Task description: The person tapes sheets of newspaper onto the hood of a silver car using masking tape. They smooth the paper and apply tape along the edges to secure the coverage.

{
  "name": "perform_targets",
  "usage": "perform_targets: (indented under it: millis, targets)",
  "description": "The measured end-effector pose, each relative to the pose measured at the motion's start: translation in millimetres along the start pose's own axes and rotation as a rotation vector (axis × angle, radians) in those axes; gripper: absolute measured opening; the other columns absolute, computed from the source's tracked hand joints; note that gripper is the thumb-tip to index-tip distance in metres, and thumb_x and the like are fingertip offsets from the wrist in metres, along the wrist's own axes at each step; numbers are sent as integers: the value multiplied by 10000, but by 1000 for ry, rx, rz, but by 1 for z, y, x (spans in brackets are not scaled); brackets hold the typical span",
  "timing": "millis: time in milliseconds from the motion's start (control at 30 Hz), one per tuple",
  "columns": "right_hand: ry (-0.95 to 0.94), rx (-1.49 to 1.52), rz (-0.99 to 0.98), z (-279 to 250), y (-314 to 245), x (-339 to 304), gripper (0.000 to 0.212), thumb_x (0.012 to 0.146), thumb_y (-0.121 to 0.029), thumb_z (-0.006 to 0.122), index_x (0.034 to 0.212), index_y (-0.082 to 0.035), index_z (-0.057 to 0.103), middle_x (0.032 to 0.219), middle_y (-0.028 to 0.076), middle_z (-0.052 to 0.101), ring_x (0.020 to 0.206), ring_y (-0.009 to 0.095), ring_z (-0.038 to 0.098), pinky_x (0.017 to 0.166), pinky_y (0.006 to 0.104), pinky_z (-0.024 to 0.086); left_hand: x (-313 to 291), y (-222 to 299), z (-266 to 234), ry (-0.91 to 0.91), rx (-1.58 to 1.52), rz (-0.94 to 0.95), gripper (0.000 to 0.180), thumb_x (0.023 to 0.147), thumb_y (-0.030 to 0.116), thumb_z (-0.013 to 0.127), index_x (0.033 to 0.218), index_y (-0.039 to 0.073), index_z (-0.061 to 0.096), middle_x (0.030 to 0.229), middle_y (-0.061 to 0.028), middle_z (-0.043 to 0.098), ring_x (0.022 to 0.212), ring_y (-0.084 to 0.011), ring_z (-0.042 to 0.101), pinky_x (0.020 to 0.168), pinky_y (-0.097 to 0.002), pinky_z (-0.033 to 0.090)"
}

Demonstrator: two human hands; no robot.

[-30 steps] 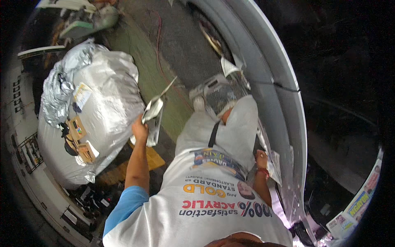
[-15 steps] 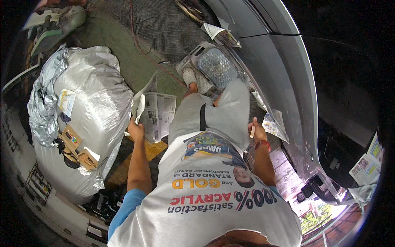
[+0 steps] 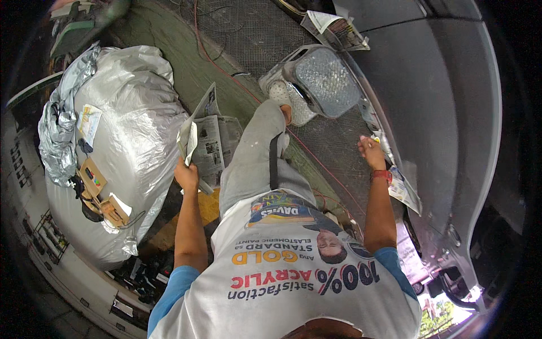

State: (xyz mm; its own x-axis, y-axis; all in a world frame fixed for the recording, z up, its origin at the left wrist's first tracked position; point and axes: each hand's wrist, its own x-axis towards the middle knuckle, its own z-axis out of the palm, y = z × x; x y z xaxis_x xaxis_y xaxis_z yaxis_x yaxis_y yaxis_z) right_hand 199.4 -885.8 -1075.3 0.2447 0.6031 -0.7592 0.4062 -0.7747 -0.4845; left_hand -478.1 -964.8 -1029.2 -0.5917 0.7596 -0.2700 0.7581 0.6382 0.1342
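Observation:
My left hand is closed around folded newspaper sheets, which hang beside my left leg. My right hand is beside the grey car, its fingers curled together. Whatever they pinch, if anything, is too small to make out. A piece of newspaper hangs along the car's lower edge, just behind the right wrist. More newspaper sticks out from the car near the wheel.
A grey step stool with a patterned top stands ahead, close to the car. A red cord crosses the floor by my feet. To the left, a silver cover drapes a large bulk, with small cardboard boxes and a printed sheet on it.
I have stepped forward, and the stool is nearer. My right hand has moved forward and out along the car. My left hand still holds the newspaper sheets.

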Motion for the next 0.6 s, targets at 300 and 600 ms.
perform_targets:
  millis: [300,600]
  targets:
    - [-77,-282,-189,198,243,48,467,1092,-333,681,1464,-51,693,1175,108,807,987,217,764,917,435,586,-48,-154,133,34,-76,91,553,837,27,699,1388,-14,716,1176,-346,765,1111,-570,713,964,-604,552]
    - [-154,313,592,287,385,-88,402,1046,-384,686,1367,-147,733,1136,105,711,963,271,680,786,502,571,-161,-316,108,-12,-41,-376,634,879,104,711,1510,48,684,1344,-286,766,1235,-478,739,1059,-565,569]
